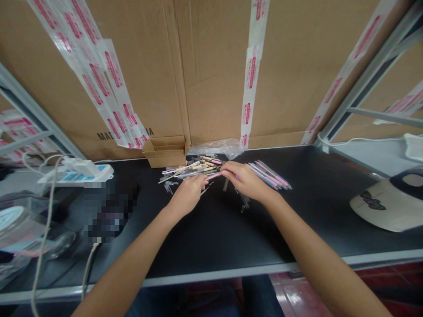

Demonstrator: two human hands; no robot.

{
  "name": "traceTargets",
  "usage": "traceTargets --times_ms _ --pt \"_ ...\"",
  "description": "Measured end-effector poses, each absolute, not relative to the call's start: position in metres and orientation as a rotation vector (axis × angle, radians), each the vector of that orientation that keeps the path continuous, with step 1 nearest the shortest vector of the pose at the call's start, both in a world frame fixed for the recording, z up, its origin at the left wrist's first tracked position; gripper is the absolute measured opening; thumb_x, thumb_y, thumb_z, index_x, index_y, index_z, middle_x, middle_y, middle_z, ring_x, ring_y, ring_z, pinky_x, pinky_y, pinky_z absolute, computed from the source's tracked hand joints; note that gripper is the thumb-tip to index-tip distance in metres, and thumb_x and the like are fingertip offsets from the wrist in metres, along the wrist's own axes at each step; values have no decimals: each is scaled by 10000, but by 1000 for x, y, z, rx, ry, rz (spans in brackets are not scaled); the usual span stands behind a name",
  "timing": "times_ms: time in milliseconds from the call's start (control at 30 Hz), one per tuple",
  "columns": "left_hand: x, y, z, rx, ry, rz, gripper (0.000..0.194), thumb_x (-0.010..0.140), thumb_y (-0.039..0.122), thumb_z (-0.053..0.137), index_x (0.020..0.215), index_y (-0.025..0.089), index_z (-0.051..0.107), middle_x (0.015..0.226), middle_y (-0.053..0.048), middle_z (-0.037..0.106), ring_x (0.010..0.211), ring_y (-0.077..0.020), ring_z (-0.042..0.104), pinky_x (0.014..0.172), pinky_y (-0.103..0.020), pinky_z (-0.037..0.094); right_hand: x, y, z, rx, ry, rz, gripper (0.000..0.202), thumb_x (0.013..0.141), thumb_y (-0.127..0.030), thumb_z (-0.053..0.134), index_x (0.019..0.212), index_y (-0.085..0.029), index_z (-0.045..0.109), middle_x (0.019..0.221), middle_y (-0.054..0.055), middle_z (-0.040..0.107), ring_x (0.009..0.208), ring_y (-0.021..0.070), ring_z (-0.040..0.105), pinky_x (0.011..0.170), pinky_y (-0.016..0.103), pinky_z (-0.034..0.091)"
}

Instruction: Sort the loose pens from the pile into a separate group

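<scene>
Between my two hands is a thin pink pen point(214, 175), held at both ends above the black table. My left hand point(189, 193) is closed round its left end, and my right hand point(243, 178) pinches the right end. Just behind them lies a loose heap of slim pens point(198, 166) in cream, pink and green. A second group of pink and grey pens point(272, 175) lies side by side, right of my right hand. Small clear caps point(169, 186) are scattered left of my left hand, with more clear pieces point(243, 201) below my right hand.
An open cardboard box point(167, 152) and a crumpled plastic bag point(218, 147) stand against the cardboard wall. On the left are a power strip point(99, 174), cables and a clear container point(20, 229). A white cap point(390, 202) rests at the right.
</scene>
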State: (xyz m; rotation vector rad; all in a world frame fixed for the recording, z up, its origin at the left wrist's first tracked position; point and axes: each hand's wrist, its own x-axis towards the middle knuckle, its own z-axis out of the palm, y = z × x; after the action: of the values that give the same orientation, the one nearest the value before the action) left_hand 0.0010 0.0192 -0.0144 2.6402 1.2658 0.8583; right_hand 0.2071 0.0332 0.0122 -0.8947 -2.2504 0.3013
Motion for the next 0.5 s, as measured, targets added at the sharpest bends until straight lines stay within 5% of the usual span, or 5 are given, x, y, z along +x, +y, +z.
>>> traceTargets --times_ms 300,500 --pt "-5 21 -16 2894 1273 980 202 916 188 395 956 146 589 914 -102 644 899 -212 593 853 -399 460 200 38 -3 -1077 -2068 881 500 908 -497 322 538 -180 435 476 -31 403 468 102 399 510 235 331" --pt "-2 19 -14 2819 1362 915 182 912 173 402 949 138 576 906 -94 638 871 -211 587 806 -360 462 206 33 10 -924 -2154 548 315 887 -433 462 799 -156 584 717 17 555 647 124 493 614 233 369"
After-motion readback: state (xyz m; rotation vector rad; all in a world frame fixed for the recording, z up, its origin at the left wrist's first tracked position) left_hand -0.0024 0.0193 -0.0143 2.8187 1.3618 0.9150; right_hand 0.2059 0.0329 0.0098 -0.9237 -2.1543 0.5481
